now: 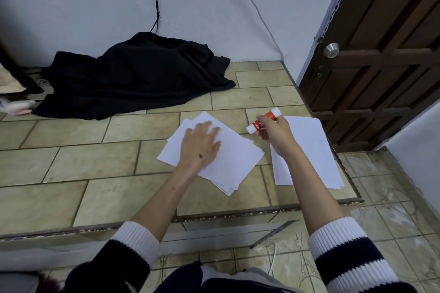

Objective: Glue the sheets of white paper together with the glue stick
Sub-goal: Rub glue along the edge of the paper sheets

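Tilting glue stick (263, 120), upper-right to lower-left

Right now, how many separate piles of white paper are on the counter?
2. One pile lies mid-counter under the flat left hand; the other lies by the right edge, partly behind the right arm. Sheets per pile cannot be counted.

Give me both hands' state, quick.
Left hand: open, flat on the paper stack.
Right hand: holding the glue stick.

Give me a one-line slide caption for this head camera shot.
Left hand presses flat on a fanned stack of white paper while the right hand holds a glue stick above the tiled counter.
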